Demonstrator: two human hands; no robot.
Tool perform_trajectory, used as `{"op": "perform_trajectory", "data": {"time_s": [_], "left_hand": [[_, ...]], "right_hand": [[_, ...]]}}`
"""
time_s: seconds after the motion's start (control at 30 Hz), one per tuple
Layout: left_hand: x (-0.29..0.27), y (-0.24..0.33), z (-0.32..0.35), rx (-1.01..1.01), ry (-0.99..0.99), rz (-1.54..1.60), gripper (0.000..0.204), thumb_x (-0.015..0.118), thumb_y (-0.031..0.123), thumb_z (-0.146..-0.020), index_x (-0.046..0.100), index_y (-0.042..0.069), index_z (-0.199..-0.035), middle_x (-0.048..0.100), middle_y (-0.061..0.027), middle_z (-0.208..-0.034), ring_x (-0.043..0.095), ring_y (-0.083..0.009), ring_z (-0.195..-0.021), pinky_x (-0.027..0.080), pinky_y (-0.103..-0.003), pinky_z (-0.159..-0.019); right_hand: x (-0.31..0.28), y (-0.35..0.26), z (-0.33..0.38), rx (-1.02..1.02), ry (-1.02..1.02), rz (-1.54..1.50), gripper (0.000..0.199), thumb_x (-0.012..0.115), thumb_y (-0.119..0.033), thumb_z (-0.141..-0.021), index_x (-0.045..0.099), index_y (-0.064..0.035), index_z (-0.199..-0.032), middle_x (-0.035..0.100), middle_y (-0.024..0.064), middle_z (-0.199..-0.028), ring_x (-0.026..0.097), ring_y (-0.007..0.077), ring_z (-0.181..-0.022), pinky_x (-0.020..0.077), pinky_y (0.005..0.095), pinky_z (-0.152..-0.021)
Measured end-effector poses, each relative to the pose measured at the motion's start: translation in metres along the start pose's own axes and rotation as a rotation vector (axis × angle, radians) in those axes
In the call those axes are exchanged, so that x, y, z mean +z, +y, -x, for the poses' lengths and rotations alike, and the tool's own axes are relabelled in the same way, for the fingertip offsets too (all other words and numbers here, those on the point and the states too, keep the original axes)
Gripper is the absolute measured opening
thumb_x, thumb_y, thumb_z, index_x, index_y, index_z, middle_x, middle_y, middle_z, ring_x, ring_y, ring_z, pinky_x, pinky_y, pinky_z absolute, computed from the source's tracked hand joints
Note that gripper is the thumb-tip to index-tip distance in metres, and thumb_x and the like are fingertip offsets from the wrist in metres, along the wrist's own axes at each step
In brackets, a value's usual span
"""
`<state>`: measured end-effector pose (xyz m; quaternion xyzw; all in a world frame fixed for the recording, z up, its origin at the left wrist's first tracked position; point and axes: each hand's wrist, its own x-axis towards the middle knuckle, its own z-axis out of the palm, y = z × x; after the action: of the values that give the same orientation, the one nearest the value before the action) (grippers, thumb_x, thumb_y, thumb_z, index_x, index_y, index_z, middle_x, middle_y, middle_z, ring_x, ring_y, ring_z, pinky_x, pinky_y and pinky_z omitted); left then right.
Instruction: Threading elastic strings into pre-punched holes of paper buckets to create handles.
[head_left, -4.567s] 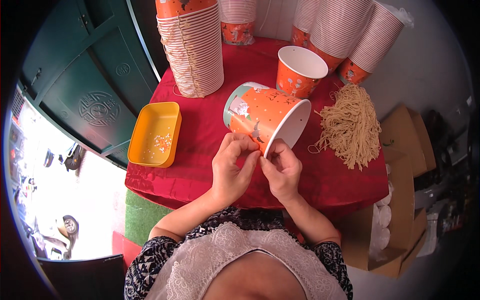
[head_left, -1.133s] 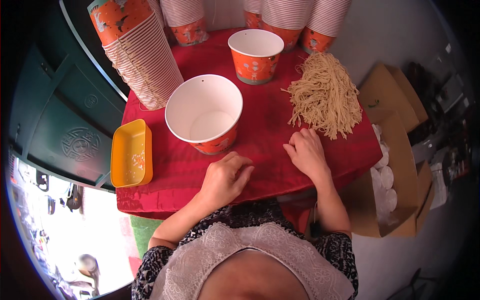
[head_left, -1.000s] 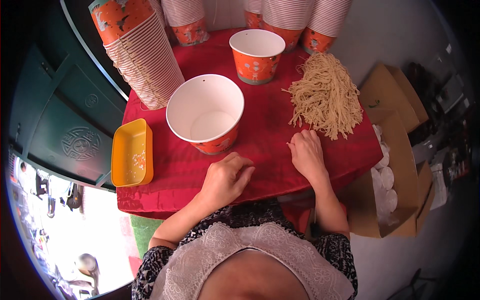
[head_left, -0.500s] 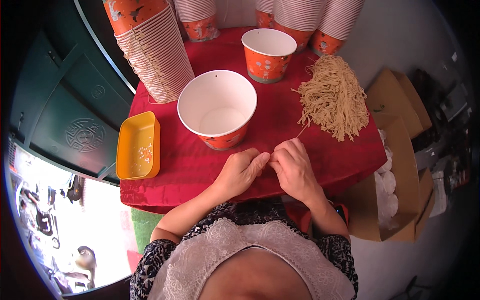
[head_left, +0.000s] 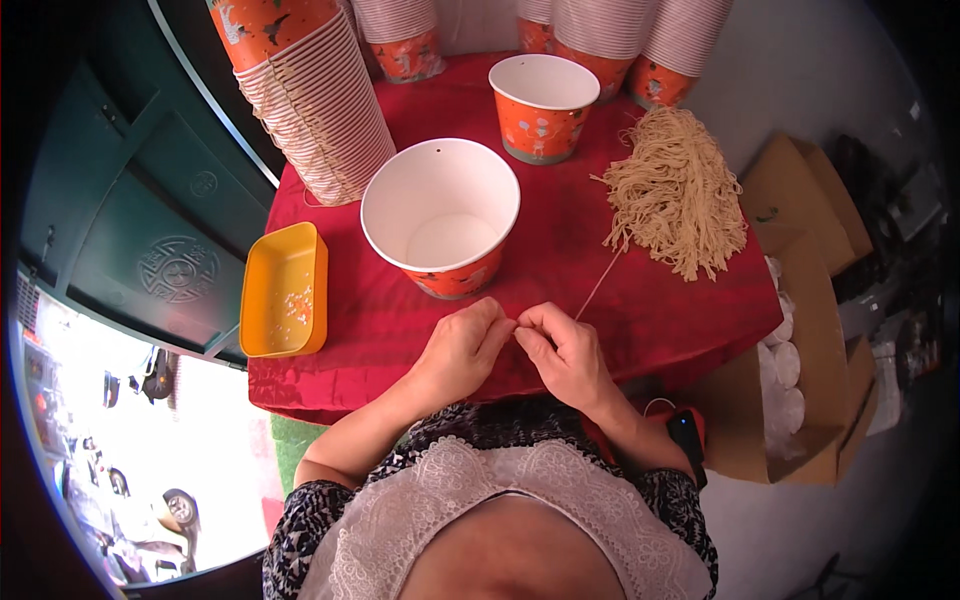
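Note:
My left hand (head_left: 456,350) and my right hand (head_left: 565,352) meet fingertip to fingertip just in front of the large paper bucket (head_left: 440,215), white inside and orange outside. A thin beige string (head_left: 598,287) runs taut from the tangled bundle of strings (head_left: 675,195) into my right fingers, which pinch it. My left thumb and fingers are also closed in a pinch, but what lies between them is too small to see. A hole shows near the bucket's far rim.
A second orange bucket (head_left: 541,125) stands behind. At left, strings hang along a tall bucket stack (head_left: 325,125); a yellow tray (head_left: 320,300) holds small white and orange bits. More stacks (head_left: 405,50) line the back. Cardboard boxes (head_left: 815,350) stand right of the red-clothed table (head_left: 330,385).
Both hands have shifted slightly left and turned toward each other. More of the string is now drawn out between the bundle and my right hand.

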<state>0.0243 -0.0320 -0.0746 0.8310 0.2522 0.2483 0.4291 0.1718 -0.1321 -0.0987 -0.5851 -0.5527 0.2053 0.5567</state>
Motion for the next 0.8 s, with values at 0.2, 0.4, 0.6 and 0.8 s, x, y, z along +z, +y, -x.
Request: {"op": "perform_trajectory", "data": {"time_s": [0.2,0.4,0.6,0.8], "left_hand": [[-0.016,0.003,0.012,-0.009,-0.059,0.014,0.006,0.058,0.003,-0.095,0.056,-0.002,-0.092,0.058,-0.0138,-0.079,0.055,-0.0221,-0.070,0.047,-0.034,-0.066],[-0.056,0.018,0.016,0.169,0.303,-0.223,0.007,0.062,-0.003,-0.088,0.058,0.000,-0.094,0.059,-0.0187,-0.077,0.061,-0.0331,-0.068,0.050,-0.038,-0.062],[-0.094,0.038,-0.004,0.288,0.315,-0.645,0.038,0.070,-0.003,-0.074,0.057,0.004,-0.108,0.055,-0.0173,-0.116,0.052,-0.0379,-0.116,0.043,-0.047,-0.096],[-0.097,0.022,-0.022,0.385,0.201,-0.830,0.021,0.072,0.001,-0.074,0.062,0.004,-0.092,0.057,-0.0126,-0.122,0.041,-0.0409,-0.133,0.034,-0.055,-0.108]], "right_hand": [[0.009,-0.006,0.002,0.062,-0.030,-0.114,0.006,0.066,-0.003,-0.091,0.061,0.0005,-0.089,0.057,0.0002,-0.069,0.050,0.0037,-0.063,0.0406,0.0235,-0.054],[0.008,0.000,0.001,0.060,0.026,-0.235,0.009,0.066,-0.001,-0.090,0.059,-0.0011,-0.084,0.050,-0.0054,-0.065,0.040,0.0010,-0.058,0.0326,0.0216,-0.050],[0.002,-0.003,0.000,0.022,0.091,-0.293,0.010,0.066,-0.001,-0.091,0.058,-0.0012,-0.084,0.050,-0.0052,-0.064,0.041,0.0012,-0.057,0.0334,0.0222,-0.048],[-0.001,-0.015,-0.003,-0.047,0.164,-0.278,0.010,0.065,-0.001,-0.092,0.058,-0.0010,-0.084,0.051,-0.0050,-0.065,0.043,0.0012,-0.057,0.0346,0.0211,-0.049]]}}
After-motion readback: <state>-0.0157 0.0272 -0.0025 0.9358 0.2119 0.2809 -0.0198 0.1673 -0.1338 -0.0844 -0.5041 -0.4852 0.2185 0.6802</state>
